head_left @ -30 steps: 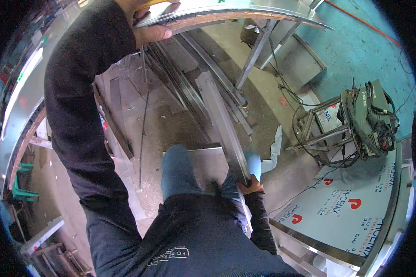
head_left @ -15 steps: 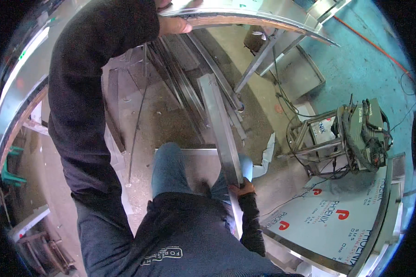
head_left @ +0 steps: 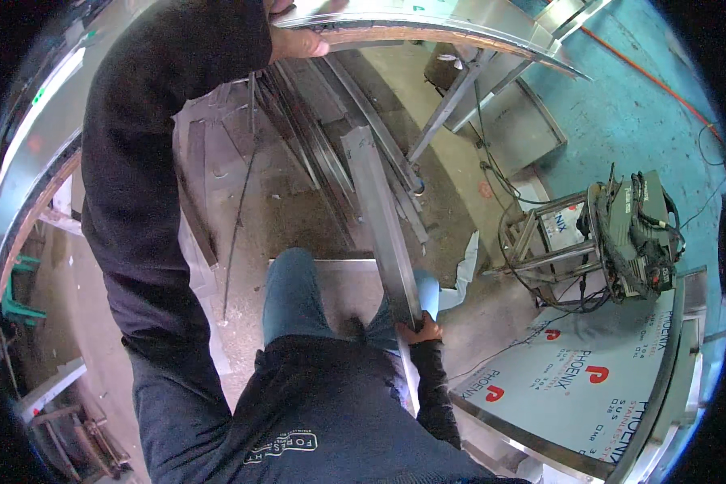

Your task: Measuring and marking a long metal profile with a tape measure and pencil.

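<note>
My left hand [head_left: 298, 43] is at the top of the view, on the near edge of a metal-topped workbench [head_left: 436, 18]. Its thumb lies along the wooden underside, while the fingers above are mostly out of view. My right hand [head_left: 422, 329] is wrapped round a long grey metal channel [head_left: 381, 218], close to my right thigh. The channel slants up and away from me, its far end near the bench and its near end beside my body. Under the bench, several long metal strips [head_left: 319, 153] lie on the floor.
At right, a grey machine [head_left: 633, 234] with black cables rests on a metal frame [head_left: 544, 254]. A film-covered steel sheet [head_left: 573, 379] lies at lower right. Angled metal legs [head_left: 452, 105] stand under the bench. An orange hose [head_left: 645, 77] crosses the blue floor. A green stool [head_left: 22, 298] is at far left.
The channel and my right hand have shifted very slightly. My left hand has slid a little to the left along the bench edge.
</note>
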`<state>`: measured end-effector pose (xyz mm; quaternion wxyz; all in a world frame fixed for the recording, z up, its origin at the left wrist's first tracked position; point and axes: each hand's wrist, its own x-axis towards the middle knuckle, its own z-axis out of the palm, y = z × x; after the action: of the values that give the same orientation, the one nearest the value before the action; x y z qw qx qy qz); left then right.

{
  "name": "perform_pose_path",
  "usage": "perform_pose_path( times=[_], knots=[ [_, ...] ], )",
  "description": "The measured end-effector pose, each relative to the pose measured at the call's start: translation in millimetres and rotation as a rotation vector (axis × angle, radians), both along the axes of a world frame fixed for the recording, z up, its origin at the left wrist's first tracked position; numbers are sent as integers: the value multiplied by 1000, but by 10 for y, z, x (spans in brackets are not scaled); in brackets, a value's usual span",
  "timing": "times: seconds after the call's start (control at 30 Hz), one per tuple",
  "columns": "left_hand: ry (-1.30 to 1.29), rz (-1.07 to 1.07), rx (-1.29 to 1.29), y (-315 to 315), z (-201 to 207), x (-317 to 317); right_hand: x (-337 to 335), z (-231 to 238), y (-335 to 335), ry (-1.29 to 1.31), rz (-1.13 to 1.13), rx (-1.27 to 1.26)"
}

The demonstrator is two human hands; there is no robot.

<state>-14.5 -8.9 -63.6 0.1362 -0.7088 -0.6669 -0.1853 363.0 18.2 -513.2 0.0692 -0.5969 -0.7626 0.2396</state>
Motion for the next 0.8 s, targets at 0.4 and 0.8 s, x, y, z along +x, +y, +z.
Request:
perform_pose_path(
  times=[0.4, 0.8],
  knots=[
    [62, 34, -21, 37, 7, -31, 17, -39, -104, -70, 30, 130],
    [43, 27, 13, -45, 25, 97, -53, 116, -71, -77, 17, 78]
  ],
)
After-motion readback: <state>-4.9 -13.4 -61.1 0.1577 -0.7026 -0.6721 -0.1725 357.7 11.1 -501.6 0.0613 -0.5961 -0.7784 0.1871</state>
